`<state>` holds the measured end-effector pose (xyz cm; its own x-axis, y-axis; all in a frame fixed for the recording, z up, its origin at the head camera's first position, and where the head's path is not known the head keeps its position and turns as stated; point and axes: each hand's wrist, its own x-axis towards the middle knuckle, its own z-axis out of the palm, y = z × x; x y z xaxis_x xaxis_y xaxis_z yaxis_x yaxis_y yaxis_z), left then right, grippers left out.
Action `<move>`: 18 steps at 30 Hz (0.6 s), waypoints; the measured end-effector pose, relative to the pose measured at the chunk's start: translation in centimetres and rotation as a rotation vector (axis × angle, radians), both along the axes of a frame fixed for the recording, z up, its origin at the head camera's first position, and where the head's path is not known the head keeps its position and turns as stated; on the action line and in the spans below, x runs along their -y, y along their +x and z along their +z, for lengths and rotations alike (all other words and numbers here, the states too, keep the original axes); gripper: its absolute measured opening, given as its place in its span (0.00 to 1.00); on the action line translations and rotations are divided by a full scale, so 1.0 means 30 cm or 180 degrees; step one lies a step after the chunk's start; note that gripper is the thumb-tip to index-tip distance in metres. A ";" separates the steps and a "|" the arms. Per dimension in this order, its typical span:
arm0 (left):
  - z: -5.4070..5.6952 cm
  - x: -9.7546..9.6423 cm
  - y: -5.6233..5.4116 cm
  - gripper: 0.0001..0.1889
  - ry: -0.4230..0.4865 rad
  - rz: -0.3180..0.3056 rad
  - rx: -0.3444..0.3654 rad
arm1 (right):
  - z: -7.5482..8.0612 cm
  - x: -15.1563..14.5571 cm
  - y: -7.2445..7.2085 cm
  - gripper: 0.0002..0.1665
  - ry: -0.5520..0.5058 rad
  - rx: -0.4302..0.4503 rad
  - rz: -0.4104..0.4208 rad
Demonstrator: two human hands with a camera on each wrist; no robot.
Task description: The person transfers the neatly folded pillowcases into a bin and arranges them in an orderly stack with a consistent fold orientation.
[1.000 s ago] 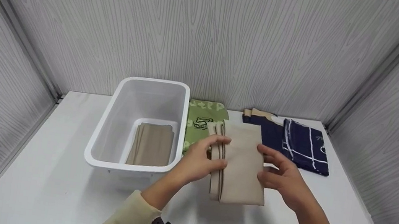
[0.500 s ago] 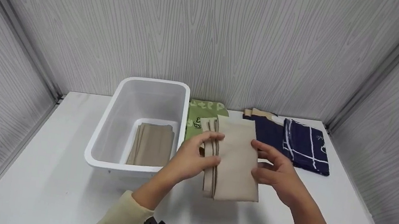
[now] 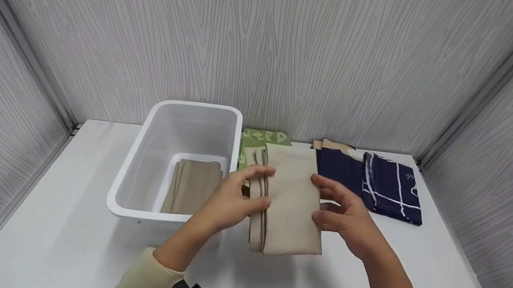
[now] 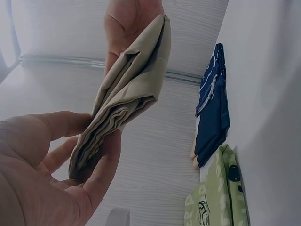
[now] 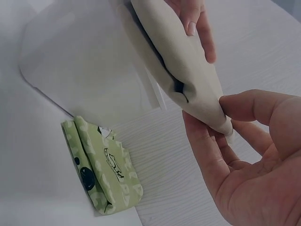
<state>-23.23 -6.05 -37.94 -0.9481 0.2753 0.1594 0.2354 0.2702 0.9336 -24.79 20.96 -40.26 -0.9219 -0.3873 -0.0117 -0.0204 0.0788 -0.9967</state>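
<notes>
Both hands hold a folded beige cloth (image 3: 291, 203) above the white table, just right of the white bin. My left hand (image 3: 229, 202) pinches its layered left edge between thumb and fingers. On the opposite side, my right hand (image 3: 351, 218) grips the smooth folded edge. In the left wrist view, several stacked layers of the beige cloth (image 4: 127, 89) show between the left thumb and fingers. The right wrist view shows the right thumb on one face of the cloth (image 5: 188, 61) and the fingers on the other.
The white bin (image 3: 126, 171) stands at left with a folded brown cloth (image 3: 194, 185) on its floor. A folded green printed cloth (image 3: 265, 136) lies behind the held one. Two folded navy cloths, one with beige (image 3: 340, 167) and one with white lines (image 3: 394, 189), lie at back right.
Both hands have moved left with the beige cloth, bringing it nearer the bin and covering more of the green cloth. Their grip looks the same.
</notes>
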 end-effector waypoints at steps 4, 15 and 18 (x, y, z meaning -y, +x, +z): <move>0.004 0.011 0.006 0.27 0.0042 0.0042 0.0029 | 0.006 0.012 -0.001 0.43 -0.0001 -0.0014 0.0029; 0.002 0.044 0.012 0.27 0.0020 0.0161 0.0044 | 0.014 0.045 -0.011 0.43 -0.0033 -0.0038 0.0100; 0.005 0.057 0.014 0.27 0.0029 0.0174 0.0061 | 0.017 0.056 -0.016 0.43 -0.0029 -0.0057 0.0123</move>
<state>-22.82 -7.76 -37.78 -0.9645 0.2216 0.1435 0.2028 0.2737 0.9402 -25.26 19.28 -39.76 -0.9062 -0.4227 0.0083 -0.0411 0.0686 -0.9968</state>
